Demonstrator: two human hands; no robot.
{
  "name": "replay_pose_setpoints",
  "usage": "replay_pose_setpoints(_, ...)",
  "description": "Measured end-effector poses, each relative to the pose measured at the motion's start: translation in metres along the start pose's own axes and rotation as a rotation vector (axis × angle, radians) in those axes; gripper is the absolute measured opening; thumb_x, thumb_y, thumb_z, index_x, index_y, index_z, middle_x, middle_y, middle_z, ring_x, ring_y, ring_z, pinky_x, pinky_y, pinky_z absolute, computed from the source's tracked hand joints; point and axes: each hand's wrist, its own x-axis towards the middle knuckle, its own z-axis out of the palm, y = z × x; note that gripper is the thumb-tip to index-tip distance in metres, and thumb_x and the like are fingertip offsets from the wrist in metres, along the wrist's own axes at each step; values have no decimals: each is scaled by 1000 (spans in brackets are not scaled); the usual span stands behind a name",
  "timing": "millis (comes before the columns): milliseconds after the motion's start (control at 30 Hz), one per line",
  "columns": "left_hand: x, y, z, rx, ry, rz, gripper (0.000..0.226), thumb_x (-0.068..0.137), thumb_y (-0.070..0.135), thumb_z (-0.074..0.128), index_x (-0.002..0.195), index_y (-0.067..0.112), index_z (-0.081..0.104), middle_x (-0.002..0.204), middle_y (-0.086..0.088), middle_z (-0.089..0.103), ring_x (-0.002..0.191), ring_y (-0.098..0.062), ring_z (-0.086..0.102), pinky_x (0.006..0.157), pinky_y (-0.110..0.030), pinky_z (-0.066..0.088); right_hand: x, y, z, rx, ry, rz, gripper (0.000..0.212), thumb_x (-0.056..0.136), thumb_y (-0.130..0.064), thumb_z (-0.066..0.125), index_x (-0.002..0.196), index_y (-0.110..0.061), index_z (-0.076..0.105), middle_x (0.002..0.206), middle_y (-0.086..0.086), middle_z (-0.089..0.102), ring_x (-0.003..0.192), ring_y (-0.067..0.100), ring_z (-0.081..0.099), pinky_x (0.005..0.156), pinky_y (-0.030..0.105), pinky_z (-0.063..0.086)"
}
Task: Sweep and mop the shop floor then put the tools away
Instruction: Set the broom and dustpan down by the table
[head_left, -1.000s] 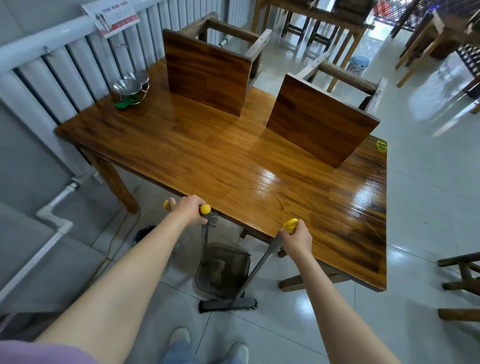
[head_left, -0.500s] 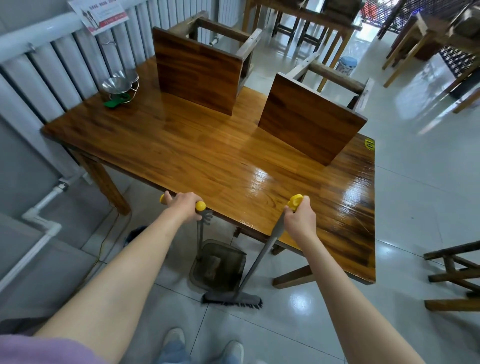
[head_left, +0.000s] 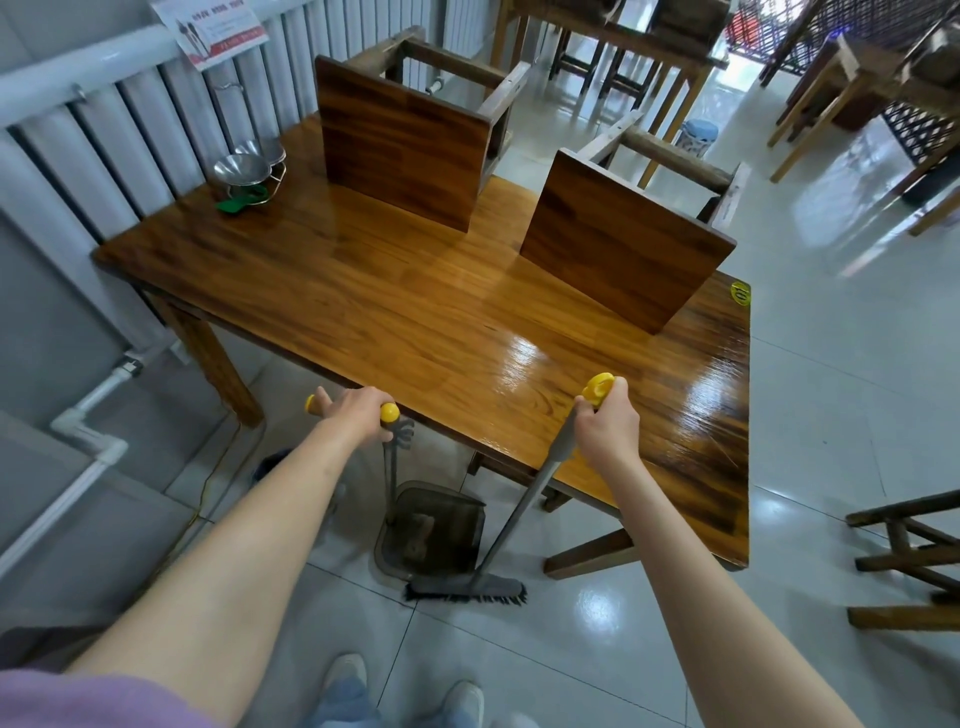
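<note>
My left hand (head_left: 357, 420) grips the yellow-ended crossbar handle of a grey long-handled dustpan (head_left: 435, 530), which stands on the tiled floor just under the near edge of the wooden table (head_left: 395, 312). My right hand (head_left: 607, 427) holds the top of a grey broom (head_left: 524, 506) with a yellow cap. The broom slants down to the left, and its dark bristle head (head_left: 466, 591) rests on the floor right at the dustpan's mouth. Some dirt lies inside the pan.
Two wooden stools (head_left: 410, 140) lie upturned on the table, with a metal bowl rack (head_left: 249, 171) at its far left. A radiator (head_left: 104, 119) and white pipes (head_left: 83, 436) line the left wall. Another stool (head_left: 914, 561) lies at the right; more tables stand behind.
My right hand has risen with the broom top, and the broom head has slid to the dustpan's mouth. The view has tilted up a little.
</note>
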Motion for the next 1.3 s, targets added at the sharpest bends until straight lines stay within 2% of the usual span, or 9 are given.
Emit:
replay_pose_setpoints(200, -3, 3, 2, -30, 12, 13, 12, 87, 25, 67, 98, 27, 62, 106, -1, 62, 122, -29, 49, 113, -58, 2, -4, -7, -2, 16, -2, -11, 24, 98, -19, 50, 117, -8, 41, 97, 8, 55, 84, 22, 57, 69, 33, 49)
replay_pose_setpoints(400, -4, 5, 1, 10, 5, 5, 17, 87, 25, 67, 102, 27, 62, 111, -2, 61, 122, -28, 48, 112, -59, 4, 1, -19, -18, 52, 32, -43, 22, 99, -20, 49, 116, -9, 41, 79, -3, 47, 69, 14, 50, 57, 25, 42)
replay_pose_setpoints(500, -4, 4, 1, 23, 12, -18, 16, 87, 24, 67, 102, 27, 61, 110, -2, 61, 122, -28, 48, 113, -58, 4, 0, -23, -22, 58, 39, -79, 23, 99, -20, 49, 117, -10, 40, 77, -5, 46, 65, 8, 48, 53, 22, 40)
replay_pose_setpoints(633, -2, -1, 3, 3, 21, -41, 13, 87, 26, 67, 97, 28, 60, 105, -1, 61, 120, -28, 51, 113, -58, 5, -4, -23, -25, 62, 38, -92, 21, 98, -21, 50, 114, -11, 39, 78, -5, 46, 66, 10, 49, 55, 22, 43)
replay_pose_setpoints(833, -1, -4, 5, -55, -14, -23, 18, 87, 23, 67, 103, 26, 60, 114, -4, 61, 124, -30, 47, 113, -58, 6, -15, -21, -15, 55, 64, -149, 21, 97, -21, 52, 111, -10, 42, 79, -2, 49, 65, 12, 50, 55, 24, 43)
replay_pose_setpoints(1067, -2, -3, -1, -40, -37, -1, 15, 88, 21, 66, 100, 27, 61, 112, -3, 60, 123, -30, 47, 111, -62, 4, -21, -25, -17, 37, 122, -174, 26, 95, -22, 56, 114, -13, 42, 87, 3, 56, 76, 21, 60, 67, 36, 55)
replay_pose_setpoints(1300, -5, 0, -6, -39, -74, 38, 9, 87, 22, 68, 95, 24, 63, 109, -3, 60, 122, -31, 47, 110, -66, 5, -23, -25, -23, 46, 130, -171, 28, 95, -23, 56, 117, -12, 42, 86, 1, 55, 75, 19, 60, 65, 31, 52)
